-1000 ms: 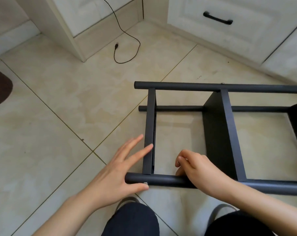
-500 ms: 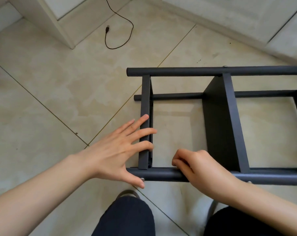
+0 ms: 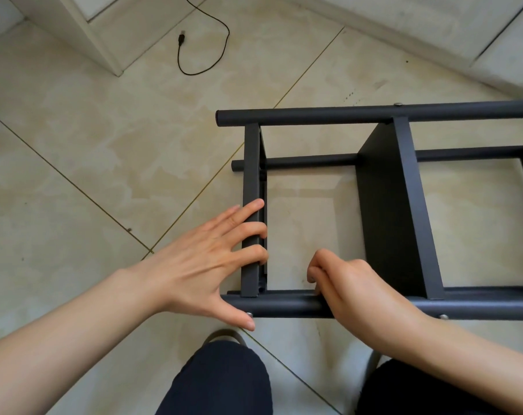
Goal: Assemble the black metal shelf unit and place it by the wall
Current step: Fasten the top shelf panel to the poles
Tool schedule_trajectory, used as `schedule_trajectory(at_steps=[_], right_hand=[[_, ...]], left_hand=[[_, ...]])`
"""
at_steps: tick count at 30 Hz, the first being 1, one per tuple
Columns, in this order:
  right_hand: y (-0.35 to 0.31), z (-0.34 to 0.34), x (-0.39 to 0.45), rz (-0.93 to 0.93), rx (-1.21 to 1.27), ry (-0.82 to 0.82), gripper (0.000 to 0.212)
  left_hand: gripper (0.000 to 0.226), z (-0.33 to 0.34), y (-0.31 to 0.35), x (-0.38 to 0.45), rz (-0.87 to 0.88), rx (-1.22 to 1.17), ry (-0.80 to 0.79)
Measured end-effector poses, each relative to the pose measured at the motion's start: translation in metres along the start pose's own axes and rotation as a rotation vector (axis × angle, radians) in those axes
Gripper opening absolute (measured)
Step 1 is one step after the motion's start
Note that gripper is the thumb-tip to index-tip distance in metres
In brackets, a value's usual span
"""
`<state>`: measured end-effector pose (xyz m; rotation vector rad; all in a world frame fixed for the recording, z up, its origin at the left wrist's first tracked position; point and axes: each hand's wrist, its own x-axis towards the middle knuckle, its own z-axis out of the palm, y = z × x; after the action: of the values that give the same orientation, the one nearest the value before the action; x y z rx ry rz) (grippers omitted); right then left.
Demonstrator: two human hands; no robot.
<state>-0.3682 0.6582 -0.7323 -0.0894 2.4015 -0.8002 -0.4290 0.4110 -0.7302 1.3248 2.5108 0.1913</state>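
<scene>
Currently: shelf on its side, right of centre, on tile floor. My left hand fingers hooked over end panel; right hand gripping near tube.

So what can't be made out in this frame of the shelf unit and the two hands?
- Head view: the shelf unit runs off the right edge, so its full length and other end are unseen.
- The right hand covers the near pole where it grips; the fingertips are hidden.
- The left hand hides part of the end shelf.
- The cable leaves the top edge.
</scene>
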Motion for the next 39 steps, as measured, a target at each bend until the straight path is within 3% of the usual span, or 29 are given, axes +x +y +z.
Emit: schedule_trajectory(at_steps=[11,15,18,23,33,39], right_hand=[[-0.004,-0.002,0.007,0.072,-0.028,-0.034,0.026],[-0.003,-0.013,0.020,0.102,0.003,-0.168,0.023],[-0.002,-0.022,0.036,0.142,0.187,-0.314,0.017],[-0.007,-0.009,0.054,0.232,0.778,-0.473,0.010],[-0.010,0.010,0.073,0.225,0.891,-0.647,0.001],[-0.009,0.012,0.078,0.271,0.979,-0.722,0.008]], left_hand=[[0.082,0.000,0.000,0.001,-0.011,0.070,-0.004],[0.085,-0.001,0.002,0.000,-0.033,0.063,-0.015],[0.082,0.001,0.004,-0.005,-0.062,-0.026,-0.014],[0.072,0.010,0.005,-0.012,-0.041,-0.161,0.053],[0.064,0.027,0.006,-0.010,-0.023,-0.264,0.148],[0.065,0.028,0.005,-0.010,-0.015,-0.281,0.154]])
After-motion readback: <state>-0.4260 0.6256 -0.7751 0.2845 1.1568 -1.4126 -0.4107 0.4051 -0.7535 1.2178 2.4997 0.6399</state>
